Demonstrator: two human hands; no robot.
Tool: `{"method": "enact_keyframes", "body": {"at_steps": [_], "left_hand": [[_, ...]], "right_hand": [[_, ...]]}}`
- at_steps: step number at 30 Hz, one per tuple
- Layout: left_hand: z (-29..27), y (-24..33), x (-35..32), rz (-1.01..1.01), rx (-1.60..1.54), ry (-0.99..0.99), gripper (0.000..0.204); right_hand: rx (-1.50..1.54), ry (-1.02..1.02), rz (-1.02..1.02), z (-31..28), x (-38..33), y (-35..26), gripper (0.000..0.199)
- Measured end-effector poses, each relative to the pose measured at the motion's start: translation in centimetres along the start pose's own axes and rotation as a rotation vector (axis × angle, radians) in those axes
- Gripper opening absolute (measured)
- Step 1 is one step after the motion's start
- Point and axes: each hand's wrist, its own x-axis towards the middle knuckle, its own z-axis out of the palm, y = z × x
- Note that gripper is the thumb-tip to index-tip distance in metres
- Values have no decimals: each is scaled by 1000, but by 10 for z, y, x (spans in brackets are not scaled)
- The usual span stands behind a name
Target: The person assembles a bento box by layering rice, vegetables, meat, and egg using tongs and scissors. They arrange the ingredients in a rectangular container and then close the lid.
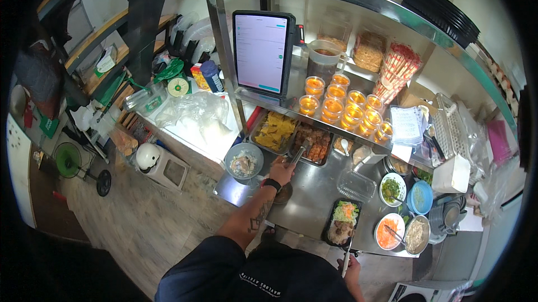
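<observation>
My left hand (pixel 281 171) is closed around metal tongs (pixel 299 152), whose tips reach into a metal tray of browned meat pieces (pixel 315 144). Low in the view, my right hand (pixel 351 272) grips a utensil with a pale handle (pixel 346 261); its thin metal end points toward a black food container (pixel 327 236), and I cannot make out its exact kind. Shredded greens and orange strips (pixel 346 210) fill the container's far part, with sliced meat (pixel 341 231) nearer me. Left of the meat tray is a tray of yellow food (pixel 275 131).
A grey bowl (pixel 244 161) stands at the counter's left end. On the right are bowls of chopped greens (pixel 392 189), carrot strips (pixel 389 231) and pale shreds (pixel 417 235). A clear plastic lid (pixel 357 184) lies mid-counter. Above, a shelf holds a tablet (pixel 261 52) and several orange-filled cups (pixel 332 110).
</observation>
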Motion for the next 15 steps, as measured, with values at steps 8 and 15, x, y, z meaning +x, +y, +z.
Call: {"method": "enact_keyframes", "body": {"at_steps": [8,15], "left_hand": [[5,-31,-5,81,63,68,42],[6,-16,-10,1,94,-39,40]], "right_hand": [[211,-38,2,6,20,2,32],[196,-21,-36,6,21,20,33]]}}
